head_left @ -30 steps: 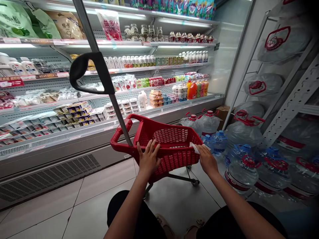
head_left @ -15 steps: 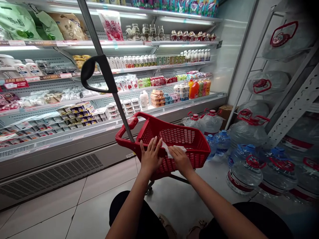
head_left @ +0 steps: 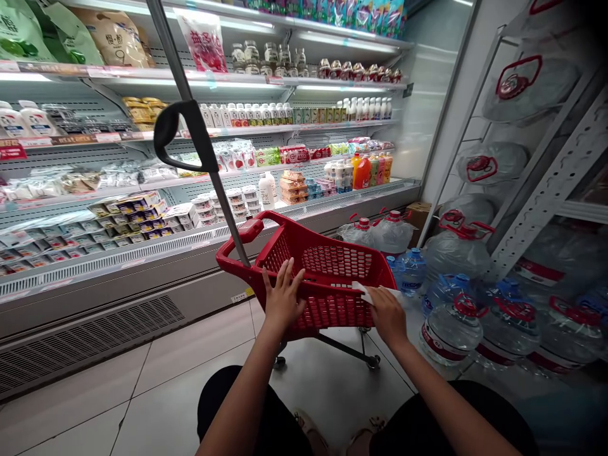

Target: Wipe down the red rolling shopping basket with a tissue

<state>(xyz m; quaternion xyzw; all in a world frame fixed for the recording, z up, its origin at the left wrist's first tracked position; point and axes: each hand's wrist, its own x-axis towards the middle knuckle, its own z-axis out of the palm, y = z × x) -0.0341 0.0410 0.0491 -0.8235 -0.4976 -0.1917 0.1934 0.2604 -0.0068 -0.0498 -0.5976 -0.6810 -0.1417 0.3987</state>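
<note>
A red plastic shopping basket cart [head_left: 327,304] stands in front of me on small wheels, with a long grey pole and a black handle [head_left: 194,136] rising at its left end. My left hand [head_left: 284,294] lies on the near rim toward the handle end, its fingers spread and nothing in it. Over the near rim at the right end, my right hand [head_left: 387,313] presses a white wipe [head_left: 365,290] against the red plastic. Part of the wipe is hidden under the fingers. The inside of the basket shows only in part.
An open chiller [head_left: 204,244] with shelves of yogurt, bottles and packets runs along the back and left. Large water bottles [head_left: 451,329] stand on the floor at right, beside a white metal rack [head_left: 551,190]. Pale tiles [head_left: 185,361] cover the floor.
My right hand has slid the wipe to the right along the near rim, away from my left hand. My left hand stays on the rim. The view has shifted slightly.
</note>
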